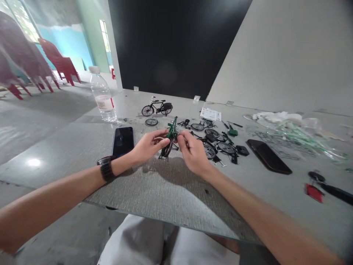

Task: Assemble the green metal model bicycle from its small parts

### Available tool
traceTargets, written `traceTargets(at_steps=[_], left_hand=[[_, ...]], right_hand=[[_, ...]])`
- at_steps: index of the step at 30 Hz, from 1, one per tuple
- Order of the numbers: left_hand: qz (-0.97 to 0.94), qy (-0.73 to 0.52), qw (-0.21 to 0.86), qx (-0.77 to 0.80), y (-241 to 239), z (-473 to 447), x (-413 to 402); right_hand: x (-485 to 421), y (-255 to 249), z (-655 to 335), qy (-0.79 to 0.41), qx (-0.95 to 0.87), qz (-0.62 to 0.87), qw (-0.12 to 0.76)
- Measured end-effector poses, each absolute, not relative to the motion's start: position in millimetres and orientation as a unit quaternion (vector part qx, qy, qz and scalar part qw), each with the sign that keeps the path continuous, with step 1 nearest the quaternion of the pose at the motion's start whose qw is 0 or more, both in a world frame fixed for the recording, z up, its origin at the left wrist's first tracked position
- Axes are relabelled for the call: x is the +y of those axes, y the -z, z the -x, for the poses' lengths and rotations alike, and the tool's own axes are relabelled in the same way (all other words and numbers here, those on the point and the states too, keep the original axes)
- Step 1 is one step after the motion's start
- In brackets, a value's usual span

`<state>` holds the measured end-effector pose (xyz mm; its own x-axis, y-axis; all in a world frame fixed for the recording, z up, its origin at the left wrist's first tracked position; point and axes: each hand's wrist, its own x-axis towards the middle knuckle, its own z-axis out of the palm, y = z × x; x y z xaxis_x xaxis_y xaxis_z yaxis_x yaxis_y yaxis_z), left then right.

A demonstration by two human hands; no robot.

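Note:
A small green model bicycle (171,131) stands at the table's front middle, its wheel end toward me. My left hand (151,145) grips it from the left, thumb and fingers closed on the frame. On the other side my right hand (193,151) has its fingertips pinched close against the bicycle; whatever lies between them is too small to make out. Just right of that hand lie several loose model bicycle parts, among them a spoked wheel (209,151). A finished-looking black model bicycle (157,107) stands farther back, with a single wheel (151,122) lying flat before it.
Left of my hands are a phone (122,140) and an upright water bottle (102,96). To the right lie another dark phone (268,156), plastic wrapping with green sprues (300,134), a paper sheet (211,114) and keys with a red tag (314,192). A black panel (176,44) rises behind the table.

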<state>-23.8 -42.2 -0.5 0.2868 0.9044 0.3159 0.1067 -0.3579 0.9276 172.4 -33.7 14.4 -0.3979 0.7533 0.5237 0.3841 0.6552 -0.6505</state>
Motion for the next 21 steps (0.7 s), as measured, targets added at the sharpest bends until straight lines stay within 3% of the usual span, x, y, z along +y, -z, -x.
traceTargets(at_steps=[4, 12, 21], left_hand=[[-0.676, -0.476, 0.426, 0.367, -1, 25, -39], [-0.692, -0.434, 0.457, 0.352, 1, 26, -42], [-0.673, -0.483, 0.425, 0.365, -3, 28, -38]], right_hand=[[-41, -17, -173, -0.207, -0.829, 0.321, 0.409], [-32, -23, -175, -0.246, -0.757, 0.355, 0.490], [-46, -17, -168, -0.225, -0.804, 0.336, 0.435]])
